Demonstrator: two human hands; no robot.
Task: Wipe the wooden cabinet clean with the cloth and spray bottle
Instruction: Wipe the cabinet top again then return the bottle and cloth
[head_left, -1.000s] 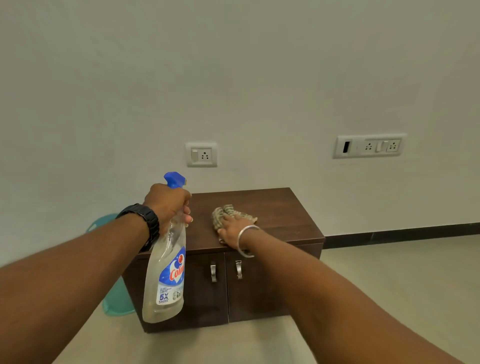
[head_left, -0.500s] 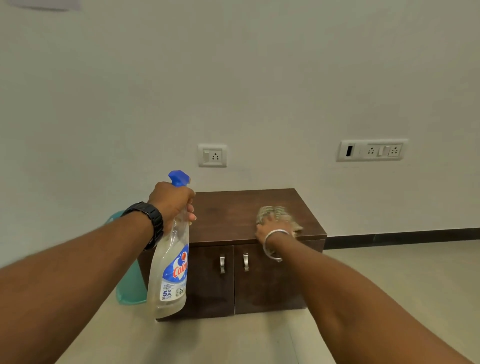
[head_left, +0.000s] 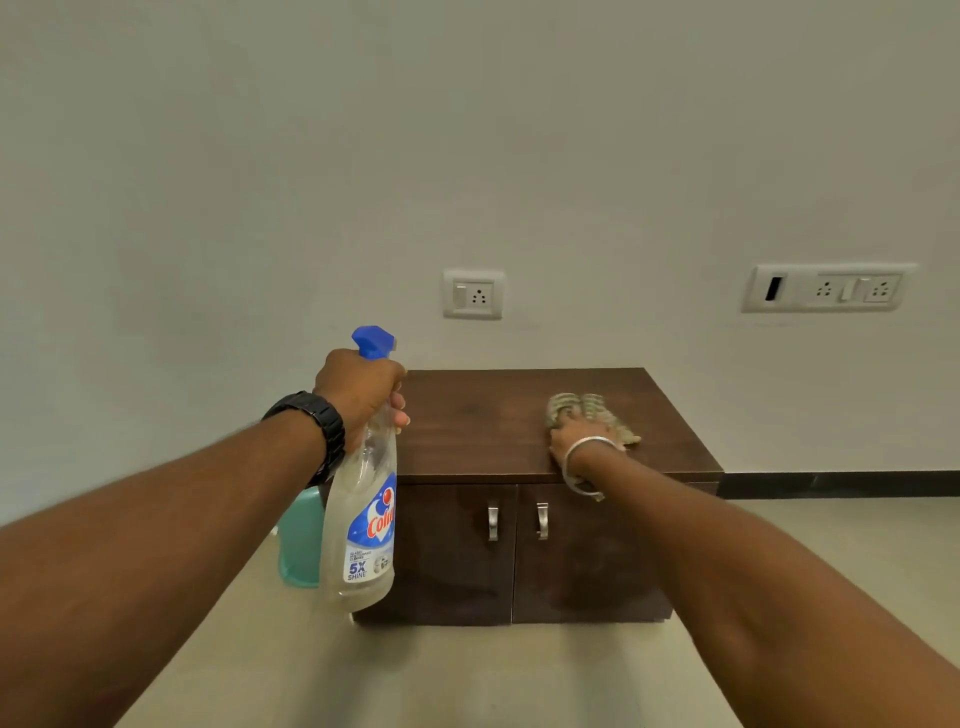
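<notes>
The wooden cabinet (head_left: 498, 415) stands against a plain wall, its two doors closed, each door bearing a metal handle (head_left: 492, 522) near the centre seam. The top surface is dark brown.

The left hand (head_left: 358, 392) is wrapped fully around the neck of a spray bottle (head_left: 361, 519), fingers curled closed beneath the blue trigger head (head_left: 373, 340). The bottle hangs upright in the air, off the cabinet's left front corner, and holds pale liquid; its blue and white label reads "5X SHINE". A black wristwatch (head_left: 317, 434) sits on the left wrist.

The right hand (head_left: 579, 441) lies palm down on the cloth (head_left: 589, 410), fingers flattened over it and pressing it to the cabinet top, on the right half near the front edge. The cloth is pale and striped, bunched, showing beyond the fingers. A silver bangle (head_left: 584, 462) circles the right wrist.

A teal bin (head_left: 298, 540) stands on the floor left of the cabinet, partly hidden by the bottle and forearm. Two socket plates (head_left: 472, 293) are mounted on the wall above.
</notes>
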